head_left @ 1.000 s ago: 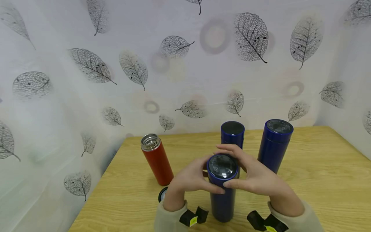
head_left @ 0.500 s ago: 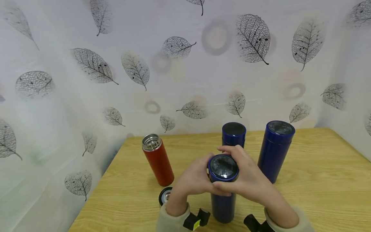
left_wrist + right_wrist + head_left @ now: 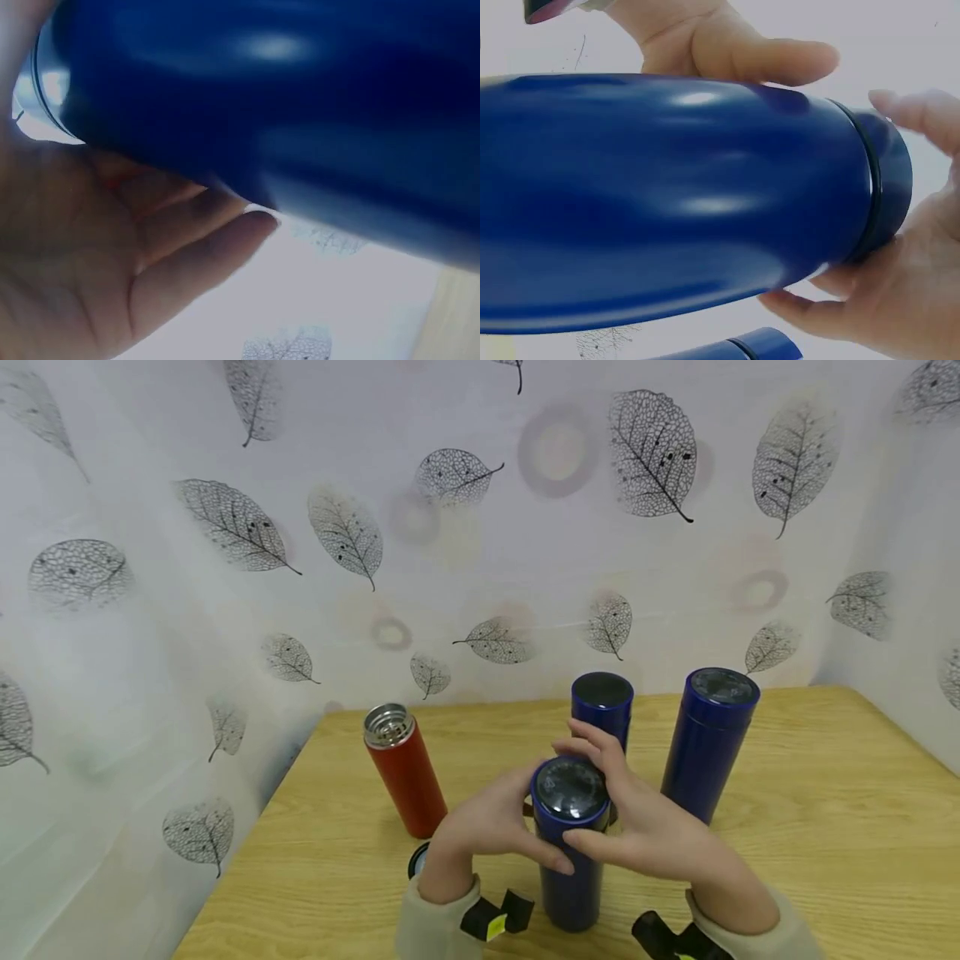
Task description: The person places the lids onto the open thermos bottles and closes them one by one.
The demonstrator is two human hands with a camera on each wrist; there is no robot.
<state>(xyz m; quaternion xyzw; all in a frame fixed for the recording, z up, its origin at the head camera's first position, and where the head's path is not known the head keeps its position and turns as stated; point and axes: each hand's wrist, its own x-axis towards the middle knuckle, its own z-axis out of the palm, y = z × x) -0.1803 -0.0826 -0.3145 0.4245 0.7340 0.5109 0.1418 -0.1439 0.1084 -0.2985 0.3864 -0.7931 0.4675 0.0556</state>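
A blue thermos (image 3: 572, 897) stands upright in front of me, its glossy black-topped lid (image 3: 572, 789) in place. My left hand (image 3: 487, 827) grips the upper body from the left, thumb across the near side. From the right, my right hand (image 3: 652, 831) curls round the lid, fingers on the far side. The right wrist view shows a dark seam between thermos body (image 3: 705, 180) and lid (image 3: 894, 172), with my right thumb (image 3: 911, 109) close to the lid; contact there is unclear. In the left wrist view, the blue body (image 3: 300, 97) lies against my left hand (image 3: 75, 247).
Two more blue thermoses, one behind (image 3: 602, 693) and one to the right (image 3: 708, 747), stand lidded on the wooden table (image 3: 825, 827). A red thermos (image 3: 408, 777) without its lid stands left. A round black-rimmed lid (image 3: 417, 860) lies partly behind my left wrist.
My right thumb swings left across the lid's near side, then back right, while its fingers shift on the far side. My left hand keeps hold of the thermos, which stays in place.
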